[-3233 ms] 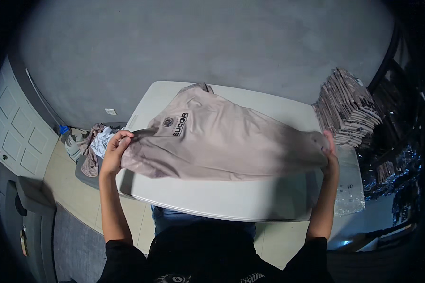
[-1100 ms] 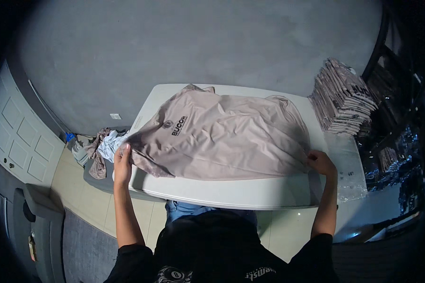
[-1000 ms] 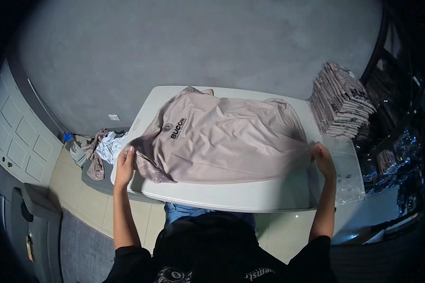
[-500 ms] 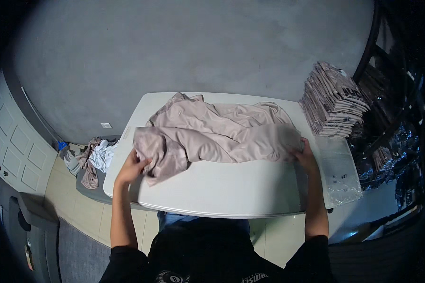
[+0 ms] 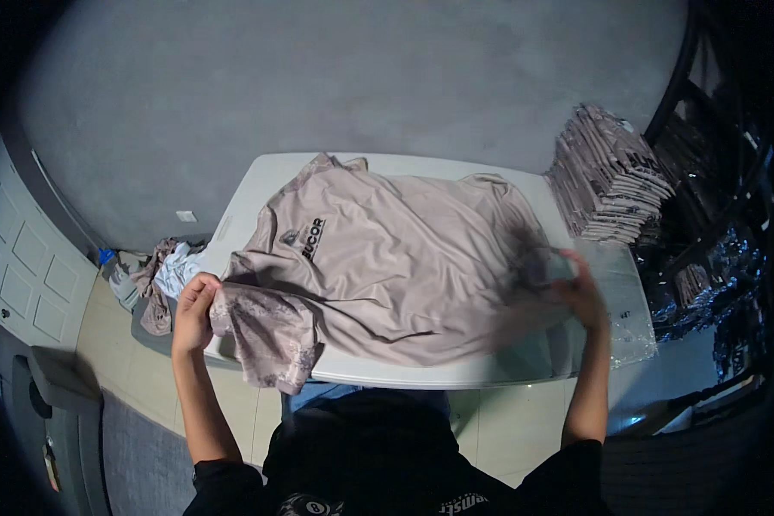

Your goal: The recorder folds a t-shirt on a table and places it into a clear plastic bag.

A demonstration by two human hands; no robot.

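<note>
A pinkish-beige T-shirt (image 5: 396,258) lies spread sideways across the table, a dark print on its chest toward the left and its hem toward the right. My left hand (image 5: 197,308) is closed on the shirt's near sleeve (image 5: 271,331), which has a mottled pattern and hangs past the table's front left edge. Beside the hem, at the right end of the table, is my right hand (image 5: 581,294). Motion smears its fingers and the cloth by them, so whether it grips the hem does not show. Creases run over the shirt's body.
The white table (image 5: 248,202) stands against a grey wall. At its back right rises a stack of folded beige garments (image 5: 611,176) in clear bags, with a flat clear plastic bag (image 5: 632,327) in front. Loose clothes (image 5: 176,271) lie left of the table. A dark rack (image 5: 692,112) stands at right.
The shirt's near side has been drawn toward me and spread out, baring the chest print. My left hand moved left and nearer with the sleeve; my right hand moved slightly right.
</note>
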